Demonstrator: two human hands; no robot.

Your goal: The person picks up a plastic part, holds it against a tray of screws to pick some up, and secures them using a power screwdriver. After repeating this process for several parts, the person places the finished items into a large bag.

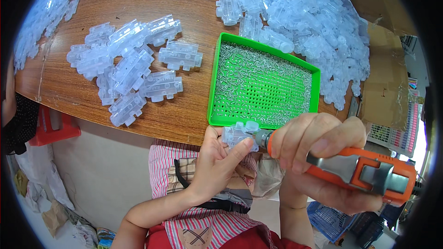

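A clear plastic housing (234,135) is gripped between the thumb and fingers of my left hand (217,159), just in front of the table's edge. My right hand (318,143) wraps around an orange electric screwdriver (392,180) with a metal lever on its side. Its tip meets the housing or sits right at it; the exact contact is too small to make out. Right behind the housing lies a green perforated tray (215,94), with many small silver screws (233,71) spread over its bottom.
Several loose clear housings (131,69) lie on the wooden table (180,113) left of the tray. A large heap of similar parts (300,16) fills the back right, beside cardboard (383,78). More parts (50,4) lie far left. A red stool (55,127) and blue baskets (330,219) stand below.
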